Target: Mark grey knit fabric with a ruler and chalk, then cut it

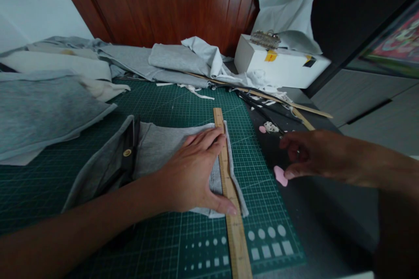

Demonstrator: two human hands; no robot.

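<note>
My left hand (196, 170) lies spread over a wooden ruler (233, 200), pressing it onto a piece of grey fabric (163, 137). Its thumb and fingertips rest on the ruler, which runs along the fabric's right end. Black scissors (128, 152) lie across the left part of the fabric, partly under my left forearm. To the right, my right hand (304, 157) is over the dark table, its thumb tip at a flat pink piece (280, 175) that looks like tailor's chalk. The thumb and index finger are apart; the other fingers curl inward.
A green cutting mat (262, 209) lies under the work. Grey fabric pieces (46, 109) are piled at left, with more folded fabric (180, 59) at the back. A white box (278, 63) stands back right. Wooden strips (307, 109) and a smaller pink piece (262, 129) lie at right.
</note>
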